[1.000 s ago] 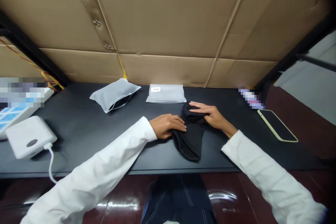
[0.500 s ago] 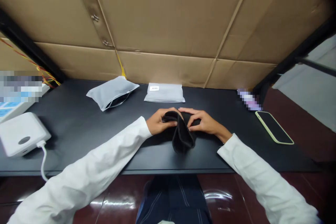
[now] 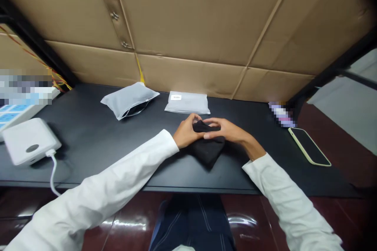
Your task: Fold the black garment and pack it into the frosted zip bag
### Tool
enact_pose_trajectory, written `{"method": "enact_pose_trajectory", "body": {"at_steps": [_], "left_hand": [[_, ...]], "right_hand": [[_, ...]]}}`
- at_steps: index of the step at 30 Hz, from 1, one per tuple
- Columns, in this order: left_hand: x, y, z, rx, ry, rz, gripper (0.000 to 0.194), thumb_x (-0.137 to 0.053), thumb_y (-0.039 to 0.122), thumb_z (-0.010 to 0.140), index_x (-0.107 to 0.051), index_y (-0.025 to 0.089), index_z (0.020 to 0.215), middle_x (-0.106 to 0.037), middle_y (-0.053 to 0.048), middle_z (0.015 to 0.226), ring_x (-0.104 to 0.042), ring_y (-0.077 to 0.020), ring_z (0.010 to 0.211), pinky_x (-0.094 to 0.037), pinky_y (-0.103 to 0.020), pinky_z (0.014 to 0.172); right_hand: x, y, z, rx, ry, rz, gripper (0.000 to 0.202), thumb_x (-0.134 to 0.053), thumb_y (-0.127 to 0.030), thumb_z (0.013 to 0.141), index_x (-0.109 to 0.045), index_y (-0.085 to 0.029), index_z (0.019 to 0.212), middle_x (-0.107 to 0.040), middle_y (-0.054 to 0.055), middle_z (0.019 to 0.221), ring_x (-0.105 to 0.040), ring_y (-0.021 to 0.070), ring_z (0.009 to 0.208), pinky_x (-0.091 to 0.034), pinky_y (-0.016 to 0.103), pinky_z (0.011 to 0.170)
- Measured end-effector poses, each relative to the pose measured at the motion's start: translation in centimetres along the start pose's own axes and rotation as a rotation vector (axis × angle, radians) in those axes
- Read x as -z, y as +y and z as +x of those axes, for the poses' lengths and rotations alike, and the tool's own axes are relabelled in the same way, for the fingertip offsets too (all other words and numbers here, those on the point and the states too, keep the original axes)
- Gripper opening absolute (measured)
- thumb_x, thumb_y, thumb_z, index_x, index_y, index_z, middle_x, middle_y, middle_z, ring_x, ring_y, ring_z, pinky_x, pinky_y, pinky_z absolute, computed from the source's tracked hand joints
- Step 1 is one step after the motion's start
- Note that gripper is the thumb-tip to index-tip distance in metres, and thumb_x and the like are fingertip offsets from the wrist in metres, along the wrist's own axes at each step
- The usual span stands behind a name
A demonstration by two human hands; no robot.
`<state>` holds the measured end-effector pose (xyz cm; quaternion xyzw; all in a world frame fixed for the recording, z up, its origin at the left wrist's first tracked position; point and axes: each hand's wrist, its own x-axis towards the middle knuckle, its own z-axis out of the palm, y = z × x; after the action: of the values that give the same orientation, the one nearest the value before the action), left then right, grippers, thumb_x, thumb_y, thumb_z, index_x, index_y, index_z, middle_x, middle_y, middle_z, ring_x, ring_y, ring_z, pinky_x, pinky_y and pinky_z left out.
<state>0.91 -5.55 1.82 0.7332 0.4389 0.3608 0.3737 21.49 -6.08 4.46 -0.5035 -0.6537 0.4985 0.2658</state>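
Note:
A piece of soft black cloth [image 3: 208, 152] is held between my two hands above the front part of the black table [image 3: 123, 149]. My left hand [image 3: 188, 131] grips its left side, thumb in front and fingers behind. On the right side, my right hand [image 3: 225, 129] pinches the same cloth, and the two thumbs nearly meet. The cloth's lower part hangs down to a point toward the table edge. Whether it is a sock, a pouch or another item I cannot tell. Behind my hands lies a flat frosted zip bag [image 3: 188, 104] with a small label.
A second frosted bag [image 3: 129, 100], partly open with something dark inside, lies back left. At the left stand a white charger box [image 3: 32, 141] with a cable [image 3: 53, 172] and a power strip [image 3: 11, 117]. A phone [image 3: 310, 147] lies right. A cardboard wall [image 3: 188, 31] rises behind.
The black cloth's gaping opening has turned away from me and its outer side now faces me. Both hands have come closer together on it. The view has shifted slightly.

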Motion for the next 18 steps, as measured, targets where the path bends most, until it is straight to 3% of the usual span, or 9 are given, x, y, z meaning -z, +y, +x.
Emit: {"method": "enact_pose_trajectory", "body": {"at_steps": [2,4,7,9,11,14,18], "left_hand": [[0.4,-0.4,0.5,-0.107,0.081,0.069,0.054,-0.08,0.047,0.067,-0.053,0.02,0.105,-0.061,-0.002,0.093,-0.059,-0.0192,0.085,-0.049,-0.033,0.079],[1.9,-1.5,1.5,-0.258,0.138,0.19,0.046,-0.069,0.051,0.079,-0.053,0.019,0.108,-0.061,-0.006,0.102,-0.059,-0.0209,0.094,-0.049,-0.034,0.086],[5.3,-4.1,3.7,-0.388,0.153,0.513,0.043,-0.062,0.048,0.086,-0.053,0.017,0.114,-0.057,-0.014,0.122,-0.051,-0.0283,0.119,-0.041,-0.041,0.102],[7.5,-5.7,4.9,-0.329,0.091,0.656,0.035,-0.06,0.043,0.087,-0.056,0.017,0.111,-0.059,-0.013,0.118,-0.056,-0.0273,0.113,-0.043,-0.039,0.098],[9.0,-6.9,5.6,-0.259,0.053,0.754,0.022,-0.053,0.034,0.092,-0.058,0.017,0.104,-0.063,-0.012,0.106,-0.061,-0.0243,0.099,-0.047,-0.036,0.09],[9.7,-7.4,5.9,-0.26,0.037,0.87,0.023,-0.042,0.011,0.091,-0.056,0.014,0.108,-0.063,-0.012,0.095,-0.062,-0.0223,0.089,-0.048,-0.033,0.082],[8.8,-6.6,5.7,-0.529,-0.067,0.917,0.032,-0.038,-0.003,0.081,-0.058,0.014,0.098,-0.063,-0.013,0.1,-0.06,-0.023,0.098,-0.049,-0.034,0.085]], "right_hand": [[-0.4,-0.6,0.5,0.006,0.007,-0.172,0.078,-0.093,-0.04,0.043,-0.07,-0.024,0.116,-0.072,0.008,0.115,-0.064,0.0334,0.111,-0.052,0.044,0.095],[-0.5,-1.1,1.1,0.023,-0.055,-0.236,0.073,-0.095,-0.035,0.037,-0.074,-0.024,0.106,-0.074,0.007,0.107,-0.067,0.0324,0.105,-0.055,0.041,0.09],[0.1,-1.7,1.6,-0.024,-0.377,-0.157,0.05,-0.092,-0.034,0.042,-0.076,-0.021,0.087,-0.076,0.004,0.089,-0.071,0.027,0.084,-0.058,0.035,0.073],[1.0,-1.7,1.7,-0.09,-0.456,-0.046,0.039,-0.09,-0.034,0.047,-0.075,-0.018,0.079,-0.076,0.003,0.081,-0.071,0.0249,0.073,-0.058,0.033,0.066],[1.9,-1.1,1.7,-0.096,-0.313,0.099,0.037,-0.09,-0.033,0.047,-0.073,-0.016,0.076,-0.076,0.004,0.078,-0.071,0.0246,0.07,-0.058,0.035,0.066],[3.1,0.2,2.2,0.044,0.065,0.364,0.042,-0.089,-0.037,0.052,-0.072,-0.017,0.085,-0.076,0.007,0.087,-0.073,0.0269,0.08,-0.059,0.04,0.077],[2.9,0.8,3.0,0.277,0.477,0.554,0.053,-0.085,-0.047,0.061,-0.068,-0.02,0.103,-0.075,0.009,0.102,-0.071,0.0284,0.096,-0.059,0.046,0.087]]}}
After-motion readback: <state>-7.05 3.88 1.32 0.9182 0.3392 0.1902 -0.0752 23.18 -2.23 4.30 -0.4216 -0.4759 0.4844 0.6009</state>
